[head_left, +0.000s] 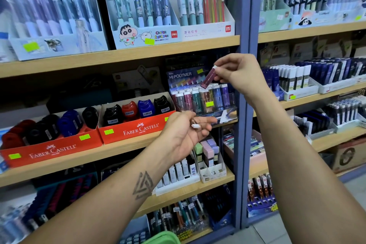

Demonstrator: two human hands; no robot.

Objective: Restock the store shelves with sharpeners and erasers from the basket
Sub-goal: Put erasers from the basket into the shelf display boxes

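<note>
My right hand [238, 74] pinches a slim maroon eraser stick with a white end [208, 77], tilted just above the Hi-Polymer display [200, 95] of upright coloured sticks on the middle shelf. My left hand [185, 131] is lower, palm up, with fingers curled round a few more small pieces, one white end [195, 125] showing. Two red Faber-Castell boxes [126, 130] [45, 148] of black, blue and red sharpeners sit to the left on the same shelf. A green basket rim [164, 238] shows at the bottom edge.
Wooden shelves [118, 55] hold pen and mechanical pencil boxes above, with eraser boxes [208, 156] and pens below. A blue upright post [245, 105] divides this bay from the right bay, which is stocked with lead refills and pens.
</note>
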